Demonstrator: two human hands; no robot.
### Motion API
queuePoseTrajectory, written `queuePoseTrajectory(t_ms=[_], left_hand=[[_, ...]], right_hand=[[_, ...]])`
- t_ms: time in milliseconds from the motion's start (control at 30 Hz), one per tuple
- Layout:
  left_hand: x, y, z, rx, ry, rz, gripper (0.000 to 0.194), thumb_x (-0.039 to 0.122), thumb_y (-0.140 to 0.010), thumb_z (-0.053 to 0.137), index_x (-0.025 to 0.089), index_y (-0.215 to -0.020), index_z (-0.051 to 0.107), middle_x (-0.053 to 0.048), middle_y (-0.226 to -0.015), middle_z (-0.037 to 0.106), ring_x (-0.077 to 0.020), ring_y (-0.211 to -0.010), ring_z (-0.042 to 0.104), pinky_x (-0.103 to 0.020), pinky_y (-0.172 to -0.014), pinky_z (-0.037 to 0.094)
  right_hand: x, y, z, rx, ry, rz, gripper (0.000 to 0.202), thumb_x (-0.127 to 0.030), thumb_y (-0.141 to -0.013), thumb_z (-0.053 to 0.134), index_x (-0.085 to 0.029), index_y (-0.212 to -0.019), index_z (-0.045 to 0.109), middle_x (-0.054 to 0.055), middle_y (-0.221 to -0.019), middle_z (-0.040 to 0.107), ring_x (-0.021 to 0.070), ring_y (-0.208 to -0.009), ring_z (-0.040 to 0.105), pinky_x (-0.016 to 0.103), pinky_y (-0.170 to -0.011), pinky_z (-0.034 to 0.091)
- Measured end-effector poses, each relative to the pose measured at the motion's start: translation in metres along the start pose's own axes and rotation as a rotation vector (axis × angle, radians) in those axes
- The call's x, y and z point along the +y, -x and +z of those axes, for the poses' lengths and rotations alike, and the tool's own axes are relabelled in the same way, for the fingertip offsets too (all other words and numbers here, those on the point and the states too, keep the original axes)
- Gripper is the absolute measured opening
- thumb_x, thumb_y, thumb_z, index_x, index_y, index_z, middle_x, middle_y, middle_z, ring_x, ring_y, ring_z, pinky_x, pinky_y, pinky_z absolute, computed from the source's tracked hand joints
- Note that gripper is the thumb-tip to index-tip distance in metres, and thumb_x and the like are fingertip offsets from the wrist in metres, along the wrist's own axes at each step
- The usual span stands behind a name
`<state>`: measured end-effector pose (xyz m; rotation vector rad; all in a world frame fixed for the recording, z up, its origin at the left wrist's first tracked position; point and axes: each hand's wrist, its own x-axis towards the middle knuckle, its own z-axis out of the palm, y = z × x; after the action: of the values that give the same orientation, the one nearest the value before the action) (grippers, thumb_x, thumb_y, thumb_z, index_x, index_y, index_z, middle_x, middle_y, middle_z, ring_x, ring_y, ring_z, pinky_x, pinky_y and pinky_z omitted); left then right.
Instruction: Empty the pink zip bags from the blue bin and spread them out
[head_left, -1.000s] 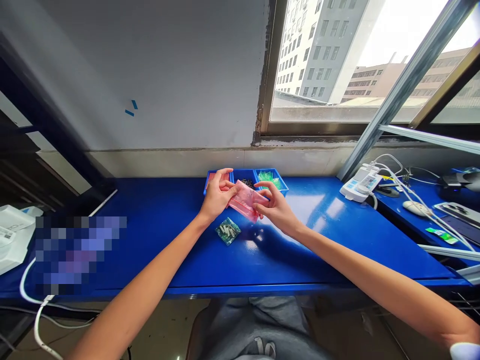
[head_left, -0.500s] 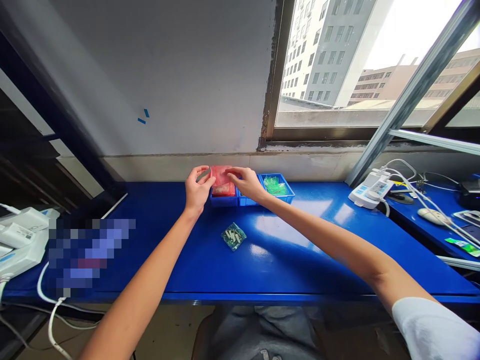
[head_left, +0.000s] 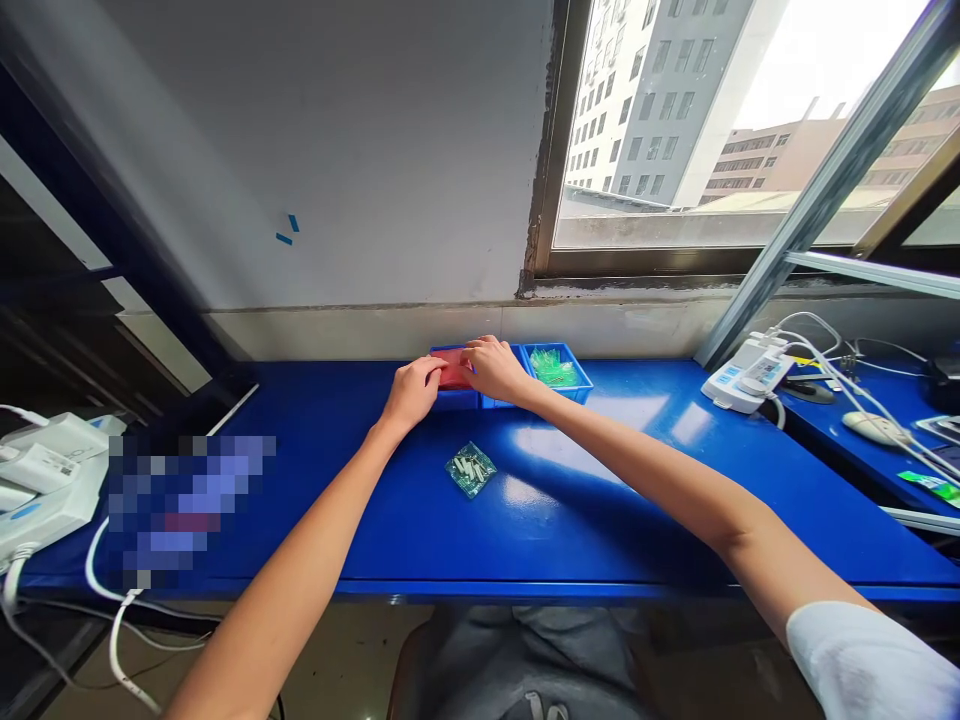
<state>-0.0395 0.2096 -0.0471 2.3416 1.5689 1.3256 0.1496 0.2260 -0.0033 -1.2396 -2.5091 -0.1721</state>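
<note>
A red, see-through plastic bag (head_left: 452, 369) lies over the left blue bin (head_left: 456, 401) at the back of the table. My left hand (head_left: 411, 394) is closed at the bag's left edge, thumb against fingers. Curled over the bag's right side are the fingers of my right hand (head_left: 496, 371), which also covers most of the middle blue bin (head_left: 501, 404). Green plastic bags (head_left: 553, 367) fill the right blue bin (head_left: 584, 394). Nearer to me, a green-tinted clear bag (head_left: 470, 469) with several small pale pieces lies flat on the table.
White power strips with cables stand on the left (head_left: 56, 480) and the right (head_left: 744, 372). A white mouse (head_left: 874, 428) lies on the neighbouring table. The wall and window frame bound the blue table (head_left: 600, 520) at the back; a slanted metal post (head_left: 810, 215) rises at right.
Both hands have come down with the red bag, which was raised above the left bin and now lies lower and flatter over it. My left hand has shifted right, nearer my right hand.
</note>
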Motion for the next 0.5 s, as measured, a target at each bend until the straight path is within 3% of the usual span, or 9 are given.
queuePoseTrajectory(t_ms=[133, 300, 400, 500], left_hand=[[-0.007, 0.0, 0.0, -0.078, 0.023, -0.023, 0.034, 0.021, -0.096, 0.045, 0.021, -0.116, 0.074, -0.008, -0.124, 0.073, -0.027, -0.128, 0.063, -0.044, -0.112, 0.048], [-0.008, 0.005, 0.0, -0.158, 0.001, 0.064, 0.039, 0.023, -0.101, 0.039, 0.019, -0.127, 0.068, -0.009, -0.136, 0.067, -0.026, -0.139, 0.053, -0.045, -0.121, 0.039], [-0.001, 0.003, -0.004, -0.146, -0.068, 0.114, 0.04, 0.023, -0.101, 0.037, 0.016, -0.129, 0.065, -0.012, -0.139, 0.063, -0.0261, -0.137, 0.053, -0.046, -0.121, 0.039], [0.019, -0.002, -0.019, -0.068, -0.125, 0.111, 0.038, 0.023, -0.101, 0.038, 0.016, -0.126, 0.066, -0.012, -0.131, 0.065, -0.025, -0.124, 0.06, -0.043, -0.114, 0.045]], right_hand=[[0.002, -0.001, 0.001, -0.036, -0.035, -0.003, 0.031, -0.025, -0.102, 0.041, -0.015, -0.115, 0.067, 0.016, -0.109, 0.071, 0.0291, -0.106, 0.061, 0.036, -0.083, 0.043], [-0.008, 0.006, -0.003, -0.068, 0.019, -0.003, 0.037, -0.026, -0.104, 0.037, -0.013, -0.102, 0.071, 0.019, -0.11, 0.071, 0.032, -0.106, 0.059, 0.039, -0.083, 0.042], [-0.02, 0.024, -0.01, 0.035, 0.034, -0.049, 0.036, -0.025, -0.104, 0.037, -0.012, -0.108, 0.07, 0.019, -0.119, 0.067, 0.0318, -0.108, 0.054, 0.04, -0.085, 0.041], [-0.033, 0.057, -0.013, 0.064, 0.013, -0.152, 0.036, -0.025, -0.106, 0.035, -0.012, -0.104, 0.069, 0.017, -0.107, 0.067, 0.0279, -0.1, 0.052, 0.04, -0.087, 0.041]])
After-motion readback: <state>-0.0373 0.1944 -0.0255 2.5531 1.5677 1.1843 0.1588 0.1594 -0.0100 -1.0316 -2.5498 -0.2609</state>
